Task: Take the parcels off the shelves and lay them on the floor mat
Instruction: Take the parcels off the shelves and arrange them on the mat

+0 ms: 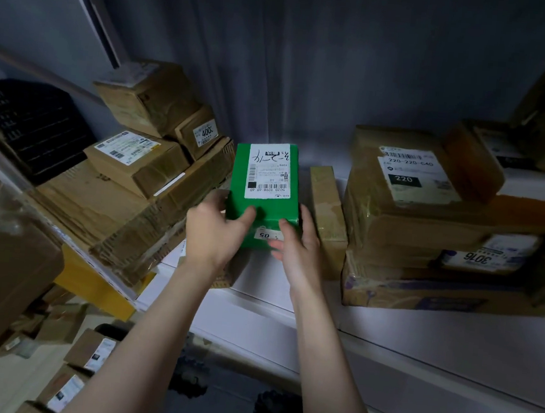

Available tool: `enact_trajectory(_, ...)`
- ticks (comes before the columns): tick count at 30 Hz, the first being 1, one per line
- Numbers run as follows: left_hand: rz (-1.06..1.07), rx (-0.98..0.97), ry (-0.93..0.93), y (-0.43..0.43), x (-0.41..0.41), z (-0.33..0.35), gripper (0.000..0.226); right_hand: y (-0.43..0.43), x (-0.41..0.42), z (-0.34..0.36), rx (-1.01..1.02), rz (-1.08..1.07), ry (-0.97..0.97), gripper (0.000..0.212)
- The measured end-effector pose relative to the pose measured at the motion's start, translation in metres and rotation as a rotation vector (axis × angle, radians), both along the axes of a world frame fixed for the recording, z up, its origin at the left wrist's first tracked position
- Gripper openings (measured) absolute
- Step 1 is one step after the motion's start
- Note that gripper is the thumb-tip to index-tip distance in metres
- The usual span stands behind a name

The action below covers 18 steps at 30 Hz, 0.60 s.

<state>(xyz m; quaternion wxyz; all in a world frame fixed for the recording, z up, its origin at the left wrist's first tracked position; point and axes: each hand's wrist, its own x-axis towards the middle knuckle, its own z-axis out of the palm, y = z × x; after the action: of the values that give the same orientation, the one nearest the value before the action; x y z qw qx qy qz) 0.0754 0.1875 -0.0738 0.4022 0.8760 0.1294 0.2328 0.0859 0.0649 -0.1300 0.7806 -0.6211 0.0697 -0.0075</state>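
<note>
Shelf: white, wide, brown parcels L + R.
R stack: big brown boxes, labels "220" & "3016".
L stack: flat cardboard w/ smaller boxes on top.
Floor parcels: small labelled boxes, lower L, below shelf.
Green parcel: btwn the stacks, white label up, near shelf front; can't tell if resting or lifted.
Narrow box: brown, just R of green parcel.
Left hand: clamped on green parcel's L near corner, thumb on top.
Right hand: grips its R near corner, thumb on top.
</note>
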Motion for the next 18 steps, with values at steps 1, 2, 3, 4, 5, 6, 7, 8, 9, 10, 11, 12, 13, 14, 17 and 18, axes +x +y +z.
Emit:
enact_trajectory(1,0.008,-0.017,-0.035,-0.001,0.000,0.003,0.044,0.001,0.000,0.005,0.007,0.001,-0.021,0.052)
enact_trajectory(2,0.014,-0.033,-0.066,-0.001,0.000,0.006,0.045,0.002,0.000,0.010,0.013,0.001,-0.037,0.052)
enact_trajectory(3,0.023,-0.042,-0.090,-0.002,0.001,0.009,0.047,0.003,-0.001,0.015,0.019,0.006,-0.050,0.051)
enact_trajectory(4,0.035,-0.047,-0.108,-0.002,0.001,0.012,0.050,0.005,-0.002,0.020,0.032,0.016,-0.062,0.050)
enact_trajectory(5,0.048,-0.056,-0.123,-0.002,0.001,0.015,0.053,0.007,-0.003,0.024,0.049,0.031,-0.072,0.048)
enact_trajectory(6,0.060,-0.072,-0.137,-0.002,0.000,0.018,0.056,0.008,-0.004,0.027,0.064,0.048,-0.084,0.045)
enact_trajectory(7,0.069,-0.089,-0.149,-0.001,-0.001,0.021,0.057,0.010,-0.006,0.031,0.070,0.063,-0.098,0.041)
enact_trajectory(8,0.077,-0.106,-0.161,0.000,-0.002,0.023,0.057,0.012,-0.007,0.034,0.069,0.076,-0.114,0.038)
enact_trajectory(9,0.084,-0.122,-0.174,0.002,-0.004,0.025,0.057,0.014,-0.009,0.037,0.062,0.085,-0.131,0.036)
enact_trajectory(10,0.091,-0.138,-0.190,0.005,-0.006,0.026,0.056,0.017,-0.011,0.040,0.053,0.091,-0.150,0.034)
enact_trajectory(11,0.098,-0.154,-0.209,0.008,-0.009,0.027,0.056,0.020,-0.013,0.043,0.045,0.096,-0.167,0.033)
enact_trajectory(12,0.107,-0.169,-0.226,0.012,-0.013,0.028,0.055,0.023,-0.016,0.046,0.041,0.102,-0.180,0.032)
enact_trajectory(13,0.116,-0.182,-0.240,0.016,-0.016,0.028,0.054,0.027,-0.019,0.049,0.040,0.108,-0.187,0.033)
enact_trajectory(14,0.123,-0.192,-0.252,0.020,-0.021,0.028,0.053,0.031,-0.023,0.051,0.038,0.116,-0.194,0.033)
enact_trajectory(17,0.138,-0.217,-0.286,0.034,-0.038,0.029,0.054,0.047,-0.035,0.055,0.025,0.134,-0.217,0.031)
enact_trajectory(18,0.152,-0.223,-0.291,0.040,-0.044,0.029,0.055,0.053,-0.040,0.057,0.025,0.138,-0.224,0.030)
